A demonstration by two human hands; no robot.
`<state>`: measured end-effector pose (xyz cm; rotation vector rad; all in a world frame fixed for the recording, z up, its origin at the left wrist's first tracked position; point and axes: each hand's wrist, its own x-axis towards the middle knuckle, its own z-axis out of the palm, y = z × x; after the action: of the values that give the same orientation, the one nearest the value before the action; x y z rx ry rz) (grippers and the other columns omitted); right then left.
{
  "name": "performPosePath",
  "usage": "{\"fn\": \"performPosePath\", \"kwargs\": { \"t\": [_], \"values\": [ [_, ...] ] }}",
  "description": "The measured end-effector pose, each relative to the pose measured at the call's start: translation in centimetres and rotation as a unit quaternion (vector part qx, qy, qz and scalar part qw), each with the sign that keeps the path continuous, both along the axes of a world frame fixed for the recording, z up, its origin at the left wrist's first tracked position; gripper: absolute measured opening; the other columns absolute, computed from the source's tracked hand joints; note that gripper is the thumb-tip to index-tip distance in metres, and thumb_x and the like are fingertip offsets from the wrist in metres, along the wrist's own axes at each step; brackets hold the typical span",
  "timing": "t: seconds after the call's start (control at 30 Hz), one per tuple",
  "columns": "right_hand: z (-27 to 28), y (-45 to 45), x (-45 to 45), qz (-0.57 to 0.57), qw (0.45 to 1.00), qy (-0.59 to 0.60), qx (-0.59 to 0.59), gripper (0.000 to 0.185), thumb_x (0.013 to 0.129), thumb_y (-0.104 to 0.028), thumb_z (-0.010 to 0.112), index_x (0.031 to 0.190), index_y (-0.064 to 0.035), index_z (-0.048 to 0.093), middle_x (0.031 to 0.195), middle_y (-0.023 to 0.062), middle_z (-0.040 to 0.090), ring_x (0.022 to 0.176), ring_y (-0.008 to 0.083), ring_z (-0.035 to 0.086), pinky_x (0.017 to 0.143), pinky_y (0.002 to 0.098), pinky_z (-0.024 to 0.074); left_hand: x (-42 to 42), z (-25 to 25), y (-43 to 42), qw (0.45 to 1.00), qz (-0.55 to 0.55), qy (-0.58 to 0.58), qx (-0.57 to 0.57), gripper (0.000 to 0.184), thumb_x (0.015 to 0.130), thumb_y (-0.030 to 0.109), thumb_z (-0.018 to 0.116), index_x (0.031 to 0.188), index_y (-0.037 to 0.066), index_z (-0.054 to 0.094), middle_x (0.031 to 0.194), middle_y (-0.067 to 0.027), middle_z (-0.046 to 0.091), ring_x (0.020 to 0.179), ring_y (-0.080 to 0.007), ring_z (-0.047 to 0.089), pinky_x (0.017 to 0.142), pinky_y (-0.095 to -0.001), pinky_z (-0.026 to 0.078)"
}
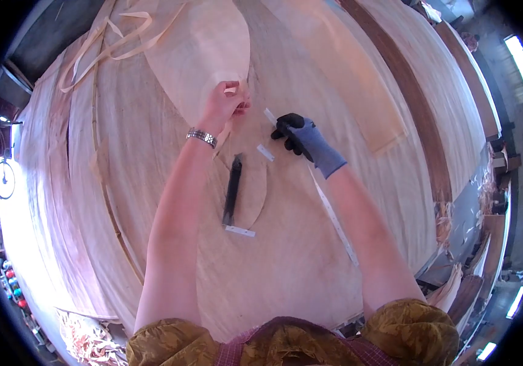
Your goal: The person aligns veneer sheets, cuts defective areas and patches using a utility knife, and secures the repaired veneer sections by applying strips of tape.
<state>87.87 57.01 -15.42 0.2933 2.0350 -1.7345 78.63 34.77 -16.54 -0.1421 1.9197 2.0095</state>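
Note:
My bare left hand (228,105), with a metal watch (202,137) on its wrist, is closed in a pinch at the edge of a pale, rounded veneer sheet (203,43). A small pale bit shows between its fingers, too small to name. My right hand (295,134) wears a grey-and-black glove, its fingers curled on white perforated tape (269,114) whose short end sticks out past them. A long length of tape (334,219) runs below that wrist. Between my forearms lie a black utility knife (233,189) and short tape pieces (266,152) (240,231).
Large wood veneer sheets (298,268) cover the work surface. A dark brown strip (414,91) runs along the right. Thin curled offcuts (121,46) lie at upper left, beside a long thin stick (106,189). Shavings (91,338) are heaped at lower left. A bicycle (3,179) stands beyond.

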Motion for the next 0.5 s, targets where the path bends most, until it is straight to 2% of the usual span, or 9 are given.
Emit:
{"fn": "performPosePath", "kwargs": {
  "t": [0.1,0.2,0.3,0.4,0.5],
  "values": [
    [0.0,0.0,0.0,0.000,1.000,0.001,0.007,0.020,0.098,-0.022,0.057,0.112,-0.0092,0.063,0.090,0.0046,0.073,0.053,0.0097,0.058,0.042,0.0245,0.0414,0.0,-1.1,-0.3,1.000,-0.010,0.010,-0.017,0.047,0.087,0.006,0.069,0.128,-0.003,0.048,0.093,-0.0114,0.069,0.073,-0.0167,0.070,0.061,-0.0281,0.056],
    [-0.1,0.0,0.0,0.002,1.000,0.003,0.019,0.020,0.098,-0.022,0.057,0.112,-0.0094,0.063,0.090,0.0047,0.073,0.053,0.0098,0.058,0.042,0.0244,0.0413,0.0,-1.0,-0.8,0.994,-0.026,0.042,-0.101,0.044,0.084,0.003,0.068,0.124,-0.004,0.051,0.089,-0.0116,0.069,0.068,-0.0158,0.069,0.059,-0.0281,0.056],
    [-0.3,0.1,-0.1,0.001,1.000,0.002,0.015,0.020,0.098,-0.022,0.057,0.112,-0.0094,0.063,0.090,0.0046,0.073,0.053,0.0097,0.058,0.042,0.0244,0.0411,0.8,0.2,-0.9,0.981,-0.026,0.074,-0.177,0.039,0.083,0.009,0.068,0.117,-0.004,0.056,0.086,-0.0131,0.069,0.063,-0.0170,0.068,0.060,-0.0300,0.056],
    [-0.4,-0.1,-0.1,0.003,1.000,-0.003,0.021,0.020,0.098,-0.022,0.058,0.112,-0.0093,0.063,0.090,0.0044,0.073,0.053,0.0095,0.058,0.042,0.0243,0.0411,1.8,2.7,-0.3,0.916,-0.015,0.163,-0.366,0.037,0.082,0.017,0.067,0.114,-0.001,0.058,0.090,-0.0153,0.070,0.072,-0.0221,0.070,0.068,-0.0360,0.056],
    [-0.1,0.0,-0.1,0.002,1.000,-0.004,0.013,0.021,0.098,-0.023,0.058,0.113,-0.0092,0.063,0.090,0.0046,0.073,0.053,0.0094,0.058,0.042,0.0241,0.0411,0.6,-0.1,0.2,0.854,0.068,0.279,-0.434,0.042,0.082,0.030,0.072,0.112,0.002,0.062,0.087,-0.0159,0.069,0.088,-0.0318,0.068,0.080,-0.0419,0.052]
  ]
}}
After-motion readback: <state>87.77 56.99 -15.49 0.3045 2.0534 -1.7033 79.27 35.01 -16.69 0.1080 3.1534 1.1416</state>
